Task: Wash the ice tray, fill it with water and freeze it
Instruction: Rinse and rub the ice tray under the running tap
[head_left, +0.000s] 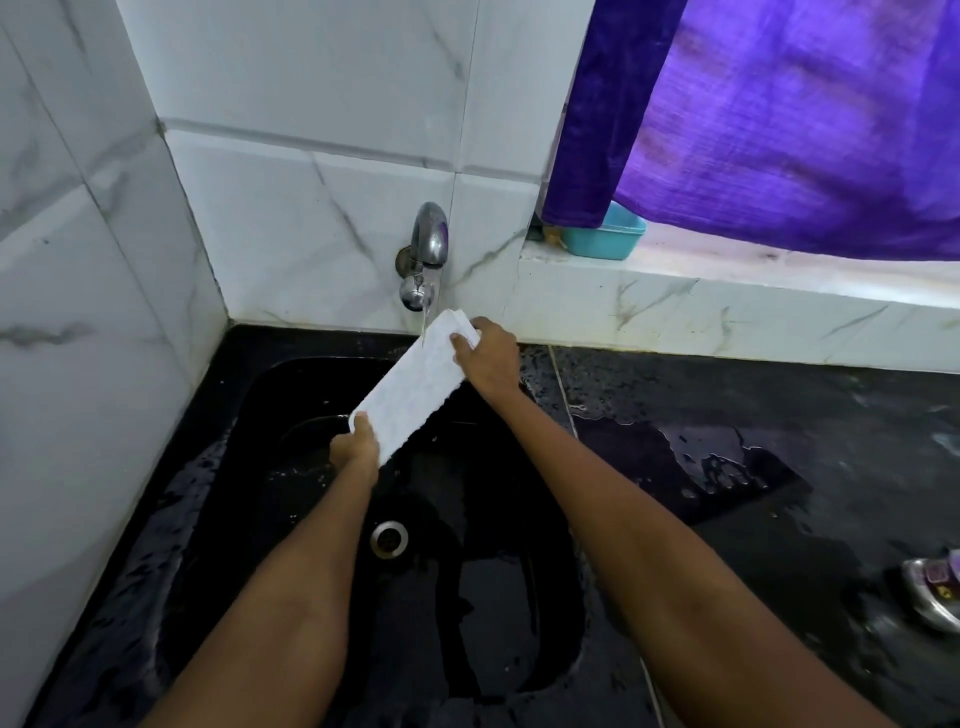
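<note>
The white rectangular plastic ice tray (410, 382) is held above the black sink basin (291, 519), directly below the chrome wall tap (423, 254), with its long axis running diagonally: the far end points up and right toward the tap, the near end down and left. A thin stream of water (425, 325) from the tap lands on the far end of the tray. The left hand (356, 444) grips the near-left end, its fingers curled round the short edge, forearm extended straight from the bottom of the view. The right hand (485, 356) grips the far-right end just right of the tap, thumb on the top face and fingers wrapped round the edge. The tray therefore spans the gap between both hands. Right of the tap, a teal plastic tub (602, 236) stands on the marble ledge (727, 291) under a purple curtain (779, 114), and the black worktop (753, 415) is wet.
</note>
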